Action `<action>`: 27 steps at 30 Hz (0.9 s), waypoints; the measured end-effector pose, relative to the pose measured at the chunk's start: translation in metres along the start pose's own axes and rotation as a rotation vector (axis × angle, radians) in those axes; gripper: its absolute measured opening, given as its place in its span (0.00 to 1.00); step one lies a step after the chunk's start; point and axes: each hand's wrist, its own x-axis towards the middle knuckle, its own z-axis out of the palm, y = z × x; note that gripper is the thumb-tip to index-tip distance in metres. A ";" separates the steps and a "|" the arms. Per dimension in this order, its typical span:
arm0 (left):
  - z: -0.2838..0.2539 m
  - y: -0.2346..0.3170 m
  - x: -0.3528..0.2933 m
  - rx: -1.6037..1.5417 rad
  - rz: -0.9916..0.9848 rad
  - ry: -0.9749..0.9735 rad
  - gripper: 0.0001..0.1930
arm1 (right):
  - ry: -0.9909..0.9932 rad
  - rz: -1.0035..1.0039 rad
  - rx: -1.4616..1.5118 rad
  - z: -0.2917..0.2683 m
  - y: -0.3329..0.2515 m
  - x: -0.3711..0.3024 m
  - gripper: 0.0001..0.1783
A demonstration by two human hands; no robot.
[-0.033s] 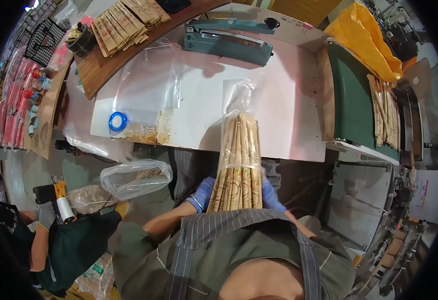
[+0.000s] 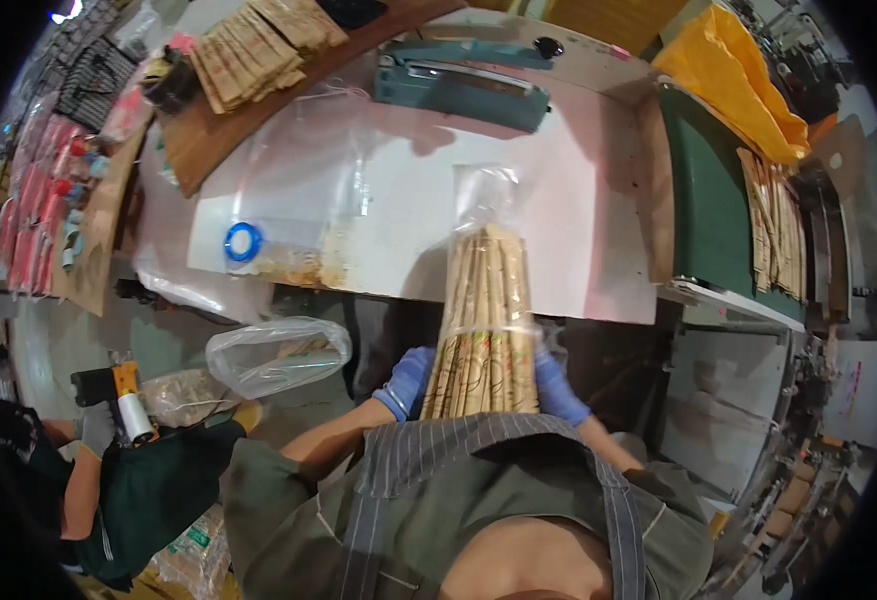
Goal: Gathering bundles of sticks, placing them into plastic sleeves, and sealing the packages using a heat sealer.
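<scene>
A clear plastic bag packed with long tan paper-wrapped chopsticks [image 2: 478, 345] stands out from my apron, its loose clear end [image 2: 488, 195] pointing away over the white tabletop. My left hand [image 2: 408, 382], in a blue glove, is against the bag's left side. On the opposite side is my right hand [image 2: 558, 385], gloved in blue too. The bag is held between both hands; their fingers are mostly hidden by it. A pale band crosses the bundle at mid-length. The near end of the bundle meets my striped apron [image 2: 478, 432].
A teal bar sealer [image 2: 463, 90] stands at the back of the white table [image 2: 408, 245]. A blue tape roll [image 2: 242, 241] and clear bags [image 2: 298, 160] lie left. More tan packets [image 2: 258, 50] are on a brown board. At lower left, another person's gloved hand [image 2: 96, 428] is beside a yellow-black tool [image 2: 126, 390].
The whole view has shifted slightly, with the table appearing a little further right. Both hands stay at the bag's sides, and the bag keeps nearly the same pose.
</scene>
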 end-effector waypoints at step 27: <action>-0.144 0.330 0.074 1.549 0.945 0.296 0.19 | 0.001 -1.645 -1.899 0.105 -0.259 -0.021 0.02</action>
